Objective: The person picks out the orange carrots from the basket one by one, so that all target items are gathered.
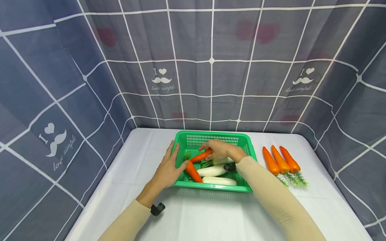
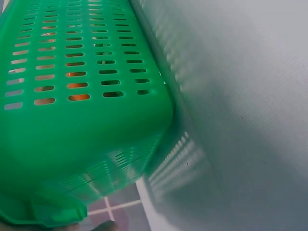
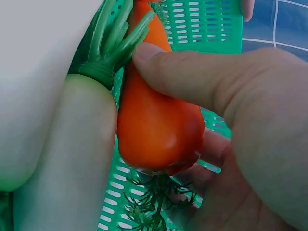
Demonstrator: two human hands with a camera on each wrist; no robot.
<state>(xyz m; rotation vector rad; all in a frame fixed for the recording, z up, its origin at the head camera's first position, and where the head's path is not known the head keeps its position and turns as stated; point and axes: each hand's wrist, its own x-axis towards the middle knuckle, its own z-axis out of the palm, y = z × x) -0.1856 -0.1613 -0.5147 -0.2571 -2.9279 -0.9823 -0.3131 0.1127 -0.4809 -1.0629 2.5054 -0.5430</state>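
Right grip: thumb of the right grip (image 1: 219, 149) lies on top of a carrot (image 3: 161, 125), fingers round its far side; pinching it near the leafy end.
Left grip: left grip (image 1: 169, 171) on the left rim of the green basket (image 1: 211, 188), fingers straight, thumb inside; holds no vegetable.
Carrot position: inside basket, under right grip's thumb; tip points toward left grip; cannot tell if it is lifted.
Risk, stalks: green stalks (image 3: 113, 48) reach right grip's thumb tip; if trapped in the pinch they could drag the radish along.
Risk, slip: carrot looks smooth and tapered; a loose pinch could let it roll out of right grip.
Risk, basket: a pull with left grip light on the rim might shift it.
In the way: second carrot (image 1: 193, 172), by left grip's thumb, meets or nearly meets the held one's tip; stalked radish (image 1: 223, 161) tight beside right grip; two more radishes (image 1: 219, 181) on its near side.
Outside basket: three carrots (image 1: 281, 160) on the white counter (image 1: 205, 214), well right of right grip; checked curtain (image 1: 193, 47) beyond both grips.
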